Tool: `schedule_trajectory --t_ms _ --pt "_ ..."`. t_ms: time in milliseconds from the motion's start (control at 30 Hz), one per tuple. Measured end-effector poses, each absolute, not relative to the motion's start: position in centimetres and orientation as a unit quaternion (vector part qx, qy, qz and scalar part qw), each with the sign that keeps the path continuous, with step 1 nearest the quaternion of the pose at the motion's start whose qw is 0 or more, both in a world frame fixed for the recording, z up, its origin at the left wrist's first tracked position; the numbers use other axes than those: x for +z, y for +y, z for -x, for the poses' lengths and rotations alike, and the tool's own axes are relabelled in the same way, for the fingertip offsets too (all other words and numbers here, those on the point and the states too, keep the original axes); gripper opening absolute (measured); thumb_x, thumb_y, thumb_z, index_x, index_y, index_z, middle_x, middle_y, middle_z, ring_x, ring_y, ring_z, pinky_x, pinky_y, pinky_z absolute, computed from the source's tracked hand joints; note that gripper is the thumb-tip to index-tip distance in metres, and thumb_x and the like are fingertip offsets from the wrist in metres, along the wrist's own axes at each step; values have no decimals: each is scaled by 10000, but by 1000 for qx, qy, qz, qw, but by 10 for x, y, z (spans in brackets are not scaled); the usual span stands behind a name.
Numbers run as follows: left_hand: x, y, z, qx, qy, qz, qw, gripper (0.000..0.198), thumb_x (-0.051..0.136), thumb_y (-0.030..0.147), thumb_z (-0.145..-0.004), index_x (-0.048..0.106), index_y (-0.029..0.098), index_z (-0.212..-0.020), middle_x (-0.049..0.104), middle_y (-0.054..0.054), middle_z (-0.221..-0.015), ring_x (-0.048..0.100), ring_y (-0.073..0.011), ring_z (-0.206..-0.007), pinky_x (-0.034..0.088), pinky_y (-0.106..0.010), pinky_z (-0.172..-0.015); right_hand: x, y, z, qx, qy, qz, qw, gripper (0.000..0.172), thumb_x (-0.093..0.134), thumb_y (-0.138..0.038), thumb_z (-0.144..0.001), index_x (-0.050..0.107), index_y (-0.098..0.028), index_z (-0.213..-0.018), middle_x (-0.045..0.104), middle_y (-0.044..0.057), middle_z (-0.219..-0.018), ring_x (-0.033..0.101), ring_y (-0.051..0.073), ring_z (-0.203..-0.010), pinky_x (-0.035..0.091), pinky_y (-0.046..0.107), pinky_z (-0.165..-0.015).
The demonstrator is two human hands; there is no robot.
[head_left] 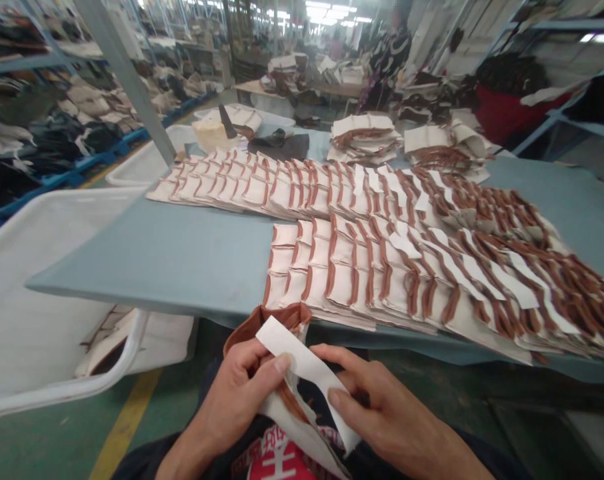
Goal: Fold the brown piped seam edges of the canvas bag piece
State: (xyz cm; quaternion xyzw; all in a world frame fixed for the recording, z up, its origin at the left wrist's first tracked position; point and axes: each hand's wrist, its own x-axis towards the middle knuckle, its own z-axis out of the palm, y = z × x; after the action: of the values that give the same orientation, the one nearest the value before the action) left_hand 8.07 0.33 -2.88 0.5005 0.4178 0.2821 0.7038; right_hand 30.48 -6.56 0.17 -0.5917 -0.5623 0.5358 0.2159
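A white strip, paper or cloth, stretches slantwise between my two hands. My left hand is closed, its thumb pressing on the strip's upper part. Those same fingers also grip a cream fabric piece with brown trim, which hangs down over my lap. My right hand pinches the strip's lower part between thumb and fingers. Just beyond my hands, overlapping rows of similar cream and brown pieces lie on the table, with several loose white strips across them.
The blue-grey table has its front edge close to me. At the left stands a white plastic bin with pieces inside. More stacks lie at the table's far side. A metal post rises at the left; a person is in the background.
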Motion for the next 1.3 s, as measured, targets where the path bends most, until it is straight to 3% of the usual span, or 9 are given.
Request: schedule_trajectory --t_ms 200,367,467,567,700,800,1100,1200,1300 --pt "-23 6 -90 299 437 -504 683 441 779 560 -877 777 123 -816 734 -42 -705 589 -131 -569 472 -190 -526 -2 -74 -318 517 -581 587 225 479 580 -234 -933 702 -279 -1393 779 -10 -837 654 169 -706 454 231 -599" --pt "-17 3 -95 300 437 -507 680 386 767 515 -893 750 142 -799 728 -22 -699 593 -130 -576 484 -180 -530 -5 -71 -335 595 -554 550 192 472 606 -239 -915 707 -253 -1376 761 -30 -757 636 152 -617 449 227 -552" --pt "-14 0 -96 278 448 -524 669 387 753 510 -903 719 144 -783 725 -21 -700 592 -133 -579 484 -180 -528 -8 -66 -345 514 -572 592 241 465 714 -260 -857 725 -249 -1321 813 15 -984 733 204 -856 565 293 -766" --pt "-10 0 -97 249 463 -559 642 378 725 496 -923 721 141 -794 725 -31 -718 609 -151 -613 492 -189 -542 -5 -59 -340 356 -608 617 351 370 759 -267 -854 729 -240 -1222 792 68 -1212 730 259 -1115 563 390 -996" --pt "-7 1 -102 260 478 -583 603 349 681 467 -944 767 137 -868 695 -25 -711 577 -149 -607 471 -201 -540 3 -52 -304 198 -668 534 479 168 677 -208 -962 683 -247 -1125 804 55 -1037 741 222 -983 590 365 -905" --pt "-5 0 -108 293 476 -609 563 300 671 408 -934 775 142 -840 665 -10 -684 555 -145 -602 466 -204 -547 3 -49 -275 158 -689 521 479 124 618 -200 -1021 665 -227 -1132 800 68 -1048 724 229 -983 582 388 -912" --pt "-14 -1 -94 294 411 -656 561 308 529 377 -1011 695 178 -842 633 7 -706 573 -158 -645 476 -228 -616 -8 -49 -258 236 -654 556 456 189 607 -248 -1042 670 -212 -1217 781 94 -1167 726 242 -1080 579 379 -960" --pt "-19 -1 -86 283 384 -654 588 240 536 367 -998 695 190 -968 669 -9 -831 611 -182 -757 499 -252 -713 -11 -46 -257 267 -624 567 467 177 678 -199 -968 709 -207 -1142 802 66 -1098 754 213 -1003 589 322 -907" --pt "-19 -3 -84 265 383 -627 624 188 581 355 -932 663 188 -958 616 -4 -808 542 -170 -702 473 -259 -655 -15 -40 -255 325 -576 580 476 143 644 -188 -968 751 -196 -1062 818 43 -980 769 181 -868 593 283 -826"
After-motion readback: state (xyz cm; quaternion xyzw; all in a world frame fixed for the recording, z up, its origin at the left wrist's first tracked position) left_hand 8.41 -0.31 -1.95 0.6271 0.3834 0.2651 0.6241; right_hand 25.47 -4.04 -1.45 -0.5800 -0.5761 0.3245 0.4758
